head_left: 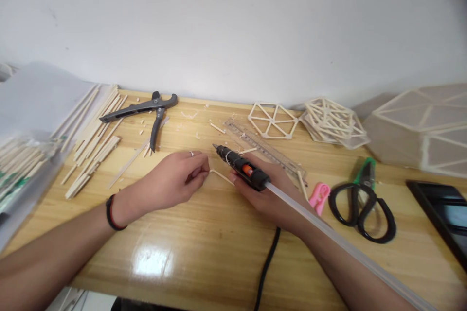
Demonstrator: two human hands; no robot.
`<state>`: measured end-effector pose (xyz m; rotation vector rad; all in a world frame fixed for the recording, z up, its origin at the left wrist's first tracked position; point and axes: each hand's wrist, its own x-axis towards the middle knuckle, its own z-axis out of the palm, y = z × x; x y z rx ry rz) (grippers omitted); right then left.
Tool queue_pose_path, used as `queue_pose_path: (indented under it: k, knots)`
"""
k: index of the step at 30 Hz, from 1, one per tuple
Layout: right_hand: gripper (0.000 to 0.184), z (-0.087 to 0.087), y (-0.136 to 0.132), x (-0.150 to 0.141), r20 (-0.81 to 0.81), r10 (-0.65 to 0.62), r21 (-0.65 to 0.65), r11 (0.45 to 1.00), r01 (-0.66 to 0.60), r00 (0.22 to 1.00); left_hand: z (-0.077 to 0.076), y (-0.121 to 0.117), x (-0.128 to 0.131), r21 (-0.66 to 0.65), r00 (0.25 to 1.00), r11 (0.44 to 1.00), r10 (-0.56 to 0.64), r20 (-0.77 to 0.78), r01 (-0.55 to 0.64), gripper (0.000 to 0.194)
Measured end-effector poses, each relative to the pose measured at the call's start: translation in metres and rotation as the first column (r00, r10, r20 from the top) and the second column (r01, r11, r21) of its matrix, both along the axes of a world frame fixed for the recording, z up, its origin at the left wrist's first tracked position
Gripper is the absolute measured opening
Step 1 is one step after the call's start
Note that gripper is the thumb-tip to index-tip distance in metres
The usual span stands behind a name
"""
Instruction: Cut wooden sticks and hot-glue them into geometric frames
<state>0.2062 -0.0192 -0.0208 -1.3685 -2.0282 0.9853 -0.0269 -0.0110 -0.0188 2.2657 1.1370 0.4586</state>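
My right hand (266, 184) is wrapped round a black hot glue gun (242, 167) with a small orange part. Its nozzle points up and left, and a long clear glue stick (328, 233) runs out of its back over my forearm. My left hand (182, 177) is closed, thumb and fingers pinched together at one end of a thin wooden stick (223, 177). This stick lies between both hands, its other end reaching under the right fingers. What else sits inside the left fingers is hidden. Just beyond the gun is a clear ruler (268, 148).
Grey cutters (156, 104) and loose wooden sticks (91, 141) lie left. At the back are a hexagonal stick frame (272, 120), stacked frames (330, 119) and a large panelled model (430, 129). A pink clip (320, 197), black-handled scissors (377, 221) and a phone (438, 209) lie right.
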Motion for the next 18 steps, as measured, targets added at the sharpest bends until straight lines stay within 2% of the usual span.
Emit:
queue_pose_path:
  k: [18]
  knots:
    - [0.004,0.0004,0.0011,-0.0004,0.008,0.001,0.006,1.0,-0.001,1.0,0.0016,0.0014,-0.0001,-0.004,1.0,1.0,-0.003,0.002,0.003,0.011]
